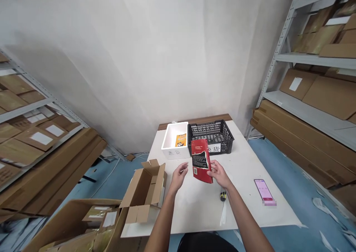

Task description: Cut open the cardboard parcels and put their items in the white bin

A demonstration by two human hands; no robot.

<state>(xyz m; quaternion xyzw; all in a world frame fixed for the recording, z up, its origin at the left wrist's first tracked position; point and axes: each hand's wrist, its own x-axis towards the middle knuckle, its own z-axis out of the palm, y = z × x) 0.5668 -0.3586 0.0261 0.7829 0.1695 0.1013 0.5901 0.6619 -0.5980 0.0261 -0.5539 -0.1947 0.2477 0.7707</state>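
Note:
A red book (199,174) with a black text panel and a barcode is held up over the table by my right hand (218,173), which grips its right edge. Left of the book, my left hand (180,173) is apart from it, fingers spread and holding nothing. Behind the book stands a black plastic crate (228,145) with a white paper label, partly hidden by the book. Beside it is a white foam box (167,156) with handwriting on its front, and an orange book (180,140) lies inside.
An open cardboard box (136,189) sits at the table's left edge, above a larger carton (69,215) of packages. A yellow-black tape measure (223,196) and a lit phone (263,190) lie on the white table (200,215). Loaded shelves (311,57) flank both sides.

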